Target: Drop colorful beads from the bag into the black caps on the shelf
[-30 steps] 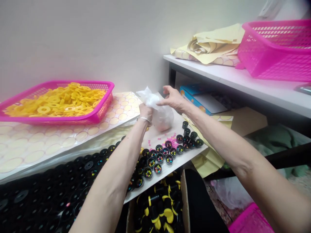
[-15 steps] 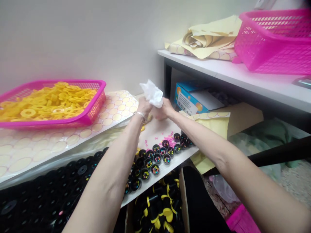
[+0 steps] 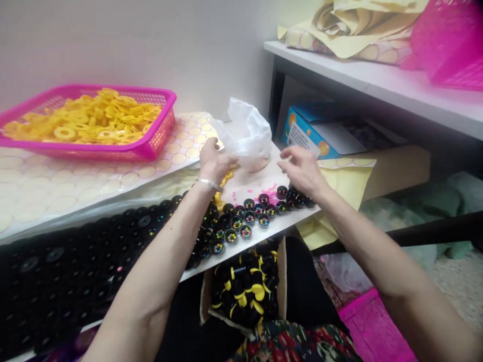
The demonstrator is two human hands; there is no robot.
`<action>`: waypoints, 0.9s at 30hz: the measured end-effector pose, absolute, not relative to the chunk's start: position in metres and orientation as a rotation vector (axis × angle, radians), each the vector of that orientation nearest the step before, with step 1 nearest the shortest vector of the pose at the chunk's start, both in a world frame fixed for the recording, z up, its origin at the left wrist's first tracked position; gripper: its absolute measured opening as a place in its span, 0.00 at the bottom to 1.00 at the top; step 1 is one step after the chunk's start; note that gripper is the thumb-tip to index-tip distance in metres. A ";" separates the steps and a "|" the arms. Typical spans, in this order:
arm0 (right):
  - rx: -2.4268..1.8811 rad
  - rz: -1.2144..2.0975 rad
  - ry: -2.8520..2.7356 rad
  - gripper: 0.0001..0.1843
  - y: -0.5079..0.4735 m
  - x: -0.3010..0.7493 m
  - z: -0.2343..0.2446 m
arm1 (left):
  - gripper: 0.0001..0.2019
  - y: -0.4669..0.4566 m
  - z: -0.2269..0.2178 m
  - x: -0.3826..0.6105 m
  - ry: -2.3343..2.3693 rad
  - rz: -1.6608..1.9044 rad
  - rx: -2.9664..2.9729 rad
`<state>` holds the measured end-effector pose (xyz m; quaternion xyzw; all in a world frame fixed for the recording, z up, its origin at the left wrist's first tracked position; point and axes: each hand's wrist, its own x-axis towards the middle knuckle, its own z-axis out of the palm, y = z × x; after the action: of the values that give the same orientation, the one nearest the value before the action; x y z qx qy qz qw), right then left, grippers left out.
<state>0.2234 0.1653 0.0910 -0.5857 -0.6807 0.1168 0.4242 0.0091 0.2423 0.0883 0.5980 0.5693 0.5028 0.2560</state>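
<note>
A crumpled white plastic bag (image 3: 245,130) sits on the white board (image 3: 260,232), loosely spread at the top. At its left side is my left hand (image 3: 214,163), thumb and fingers apart, close to the bag or just touching it. My right hand (image 3: 302,171) hovers right of the bag with curled, parted fingers and nothing in them. Below the hands, several small black cups (image 3: 249,217) hold tiny coloured beads. Loose pink beads (image 3: 268,195) lie scattered behind the cups, and yellow pieces (image 3: 228,177) lie by my left wrist.
On the left stands a pink basket (image 3: 166,120) of yellow rings (image 3: 113,115). Many black round parts (image 3: 75,271) cover the front left. A carton (image 3: 282,281) of black-and-yellow pieces sits at my lap. A blue box (image 3: 309,130) is under the white shelf (image 3: 339,75) at right.
Both hands have come off the bunched bag and moved apart, the right one further away. The bag has loosened and spread wider. The camera view has tilted down.
</note>
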 end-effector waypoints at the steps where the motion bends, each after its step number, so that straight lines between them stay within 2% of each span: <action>1: -1.411 0.296 -1.706 0.03 0.143 0.220 0.083 | 0.26 0.225 0.091 0.006 1.580 1.407 1.644; 4: -1.352 0.272 -1.645 0.05 0.081 0.205 0.048 | 0.14 0.154 0.087 0.000 1.595 1.484 1.759; 6: -1.411 0.143 -1.506 0.10 0.053 0.198 0.021 | 0.08 0.100 0.072 -0.001 1.586 1.512 1.927; 8: -1.503 -0.124 -1.434 0.23 0.039 0.200 -0.002 | 0.14 0.055 0.051 -0.002 1.644 1.637 2.167; 9: -1.534 -0.241 -1.432 0.29 0.037 0.205 -0.011 | 0.20 0.039 0.040 -0.002 1.674 1.649 2.334; 11: -1.561 -0.369 -1.473 0.39 0.041 0.219 -0.023 | 0.24 0.021 0.020 -0.003 1.664 1.616 2.571; 18: -1.581 -0.167 -1.652 0.64 0.079 0.264 -0.030 | 0.17 0.037 0.000 0.025 1.346 1.439 2.766; 22: -1.572 -0.113 -1.601 0.65 0.090 0.261 -0.032 | 0.15 0.054 0.005 0.056 1.307 1.394 2.805; 27: -1.557 -0.165 -1.599 0.54 0.100 0.254 -0.032 | 0.14 0.066 0.011 0.080 1.402 1.276 2.773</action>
<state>0.2543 0.0998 -0.0320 -0.6260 -0.6429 -0.0662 0.4364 0.0801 0.0658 0.0108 0.8207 0.4149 0.3775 -0.1086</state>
